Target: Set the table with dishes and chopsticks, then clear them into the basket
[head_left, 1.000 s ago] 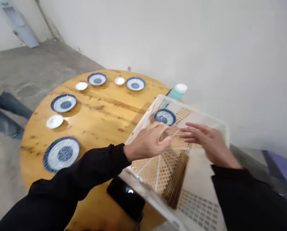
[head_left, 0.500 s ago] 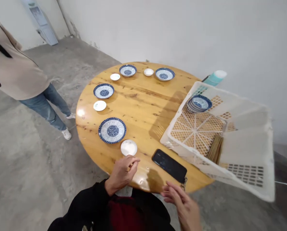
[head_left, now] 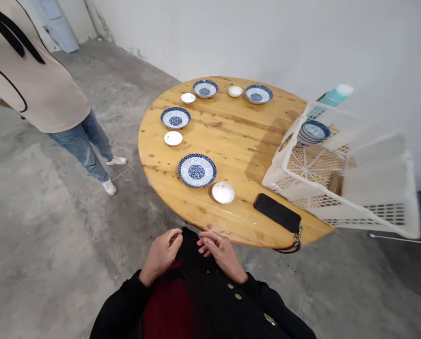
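Observation:
My left hand (head_left: 162, 254) and my right hand (head_left: 220, 250) are pulled in at my chest, below the near edge of the round wooden table (head_left: 238, 127). Both have bent fingers resting on the front of my black jacket (head_left: 210, 292); the left is curled like a loose fist at its edge. Nearest on the table are a small white dish (head_left: 223, 192) and a blue-patterned plate (head_left: 197, 170). A black phone (head_left: 277, 213) lies at the table's near right edge.
Several more blue plates and small white dishes ring the table's far side. A white plastic crate (head_left: 380, 207) overhangs the right side, holding stacked blue bowls (head_left: 312, 132) and brown chopsticks (head_left: 335, 182). A teal bottle (head_left: 334, 95) stands behind it. Another person (head_left: 37, 70) stands at left.
My hands left the crate, the left passed by the small white dish near the front edge, and both drew back to my chest. The view pulled away from the table.

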Available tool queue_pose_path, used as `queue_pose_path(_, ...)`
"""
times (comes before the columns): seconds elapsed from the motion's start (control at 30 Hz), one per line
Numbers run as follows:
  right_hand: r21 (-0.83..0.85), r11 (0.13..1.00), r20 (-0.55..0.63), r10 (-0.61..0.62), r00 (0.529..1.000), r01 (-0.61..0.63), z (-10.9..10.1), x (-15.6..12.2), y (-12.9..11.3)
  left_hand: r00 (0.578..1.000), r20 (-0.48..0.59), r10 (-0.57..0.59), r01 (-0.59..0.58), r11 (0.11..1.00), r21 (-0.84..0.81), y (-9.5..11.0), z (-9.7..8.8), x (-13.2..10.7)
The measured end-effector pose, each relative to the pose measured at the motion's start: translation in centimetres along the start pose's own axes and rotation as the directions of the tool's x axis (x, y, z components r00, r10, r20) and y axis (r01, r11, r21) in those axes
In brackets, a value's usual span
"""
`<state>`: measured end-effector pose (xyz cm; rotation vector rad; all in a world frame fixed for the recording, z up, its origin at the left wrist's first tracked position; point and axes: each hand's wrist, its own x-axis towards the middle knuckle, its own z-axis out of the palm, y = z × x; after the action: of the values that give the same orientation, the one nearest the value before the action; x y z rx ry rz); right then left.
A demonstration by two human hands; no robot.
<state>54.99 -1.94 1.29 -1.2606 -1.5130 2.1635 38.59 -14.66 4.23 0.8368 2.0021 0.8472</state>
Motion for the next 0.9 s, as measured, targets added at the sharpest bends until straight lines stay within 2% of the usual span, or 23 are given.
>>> queue_pose_path(0.1,-0.04,0.999,0.006,-0.008,1.0,0.008,1.1,1.3,-0.1,1.0,0.018,0.013,-0.014,1.0,0.018,-0.2,-1.7,1.1)
queue_pose_path(0.2,-0.064,0.998,0.0,0.003,1.0,-0.003,2.2,3.2,-0.4,0.998,0.051,0.036,-0.038,0.998,0.047,-0.2,-3.6,3.6)
queue_pose_path(0.4,0.036,0.999,-0.061,0.036,0.997,-0.034,5.4,8.9,-1.6,0.979,0.196,0.051,-0.076,0.99,0.121,0.6,-7.6,11.4)
queue_pose_path(0.57,0.15,0.987,-0.111,0.068,0.991,-0.051,8.7,13.5,-4.3,0.951,0.309,0.026,-0.1,0.969,0.226,1.5,-12.3,17.8)
queue_pose_path(0.63,0.182,0.982,-0.116,0.067,0.991,-0.045,9.9,15.0,-5.8,0.955,0.298,0.012,-0.081,0.972,0.221,1.5,-14.2,20.2)
queue_pose_path(0.73,0.208,0.978,-0.143,0.051,0.988,-0.02,11.1,17.1,-7.9,0.975,0.222,0.018,-0.056,0.985,0.166,1.6,-16.6,24.0)
queue_pose_path(0.9,0.208,0.974,-0.278,-0.031,0.96,0.091,11.8,19.6,-10.8,0.987,0.156,0.047,-0.062,0.994,0.094,2.6,-20.0,30.4)
